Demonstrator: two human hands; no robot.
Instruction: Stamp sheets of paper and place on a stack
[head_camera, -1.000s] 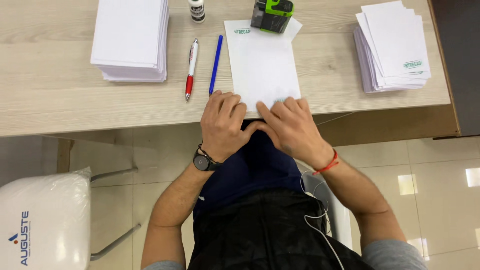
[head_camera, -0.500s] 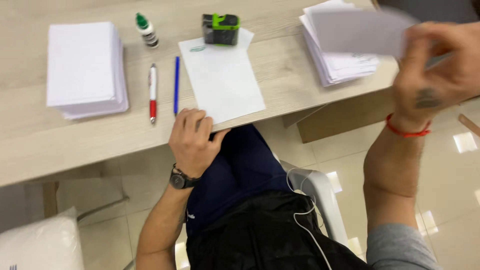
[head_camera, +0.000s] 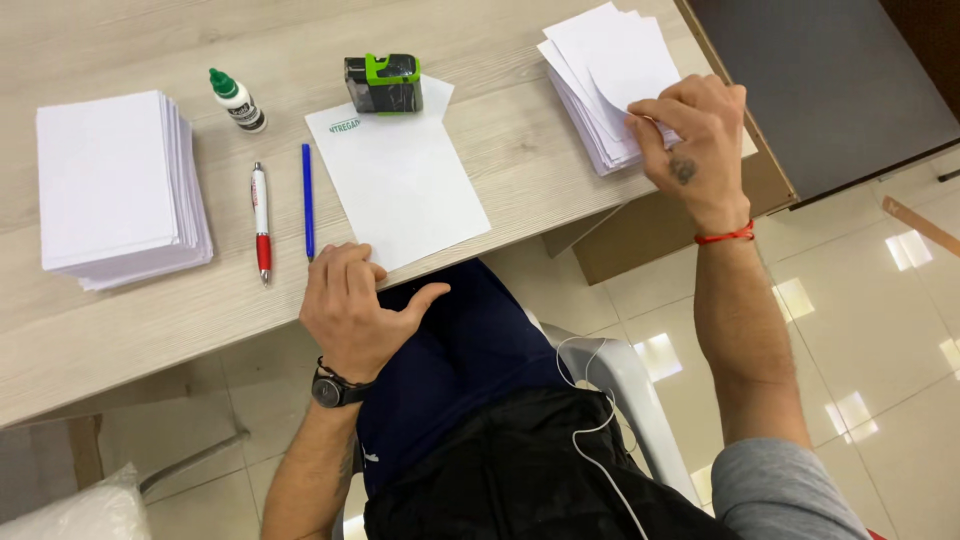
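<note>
Right hand (head_camera: 690, 150) now down on fanned paper stack (head_camera: 600, 80), fingers pinching top sheet; left hand (head_camera: 350, 310) loosely spread on wooden desk (head_camera: 520, 150).

White sheet (head_camera: 400, 185) flat near desk edge, at 12 o'clock from left hand (head_camera: 350, 310), fingers on its corner. Right hand (head_camera: 690, 150) resting on messy paper stack (head_camera: 600, 80) at 2 o'clock.

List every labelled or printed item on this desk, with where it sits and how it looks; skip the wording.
Small bottle: left of the stamper, white, green cap, dark label.
Stamper: top of the centre sheet, black and green block.
Centre sheet: white, green stamp mark at its top-left corner.
Red-and-white pen: beside the blue pen, print too small to tell.
</note>
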